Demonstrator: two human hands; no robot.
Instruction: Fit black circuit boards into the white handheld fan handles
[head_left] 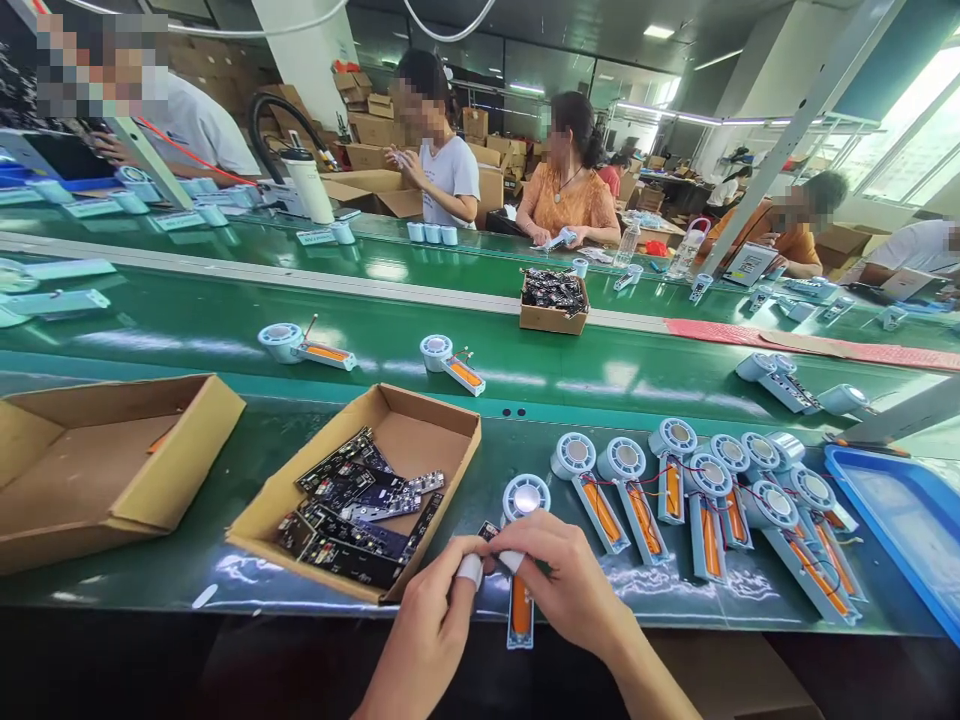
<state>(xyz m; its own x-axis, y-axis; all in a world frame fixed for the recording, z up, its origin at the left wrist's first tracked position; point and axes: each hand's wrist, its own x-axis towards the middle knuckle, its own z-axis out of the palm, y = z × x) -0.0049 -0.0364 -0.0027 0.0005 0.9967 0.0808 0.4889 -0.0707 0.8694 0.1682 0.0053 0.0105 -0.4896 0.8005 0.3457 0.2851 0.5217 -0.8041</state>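
My left hand [439, 610] and my right hand [566, 580] meet at their fingertips, both closed in a pinch, with white covers on the thumbs. Between them is a small dark circuit board [488, 530], mostly hidden by the fingers. Just beneath my right hand lies a light-blue handheld fan [526, 495], its open handle showing an orange battery [520, 608]. To the left of my hands, a cardboard box [420, 410] holds a loose pile of black circuit boards [352, 510]. Several more opened fans [626, 460] with red wires lie to the right.
Another cardboard box [67, 500] sits at the far left, and a blue tray [900, 520] at the right edge. Beyond the bench runs a green conveyor [375, 300] carrying fans and a small box of dark parts [555, 318]. Several people work across it.
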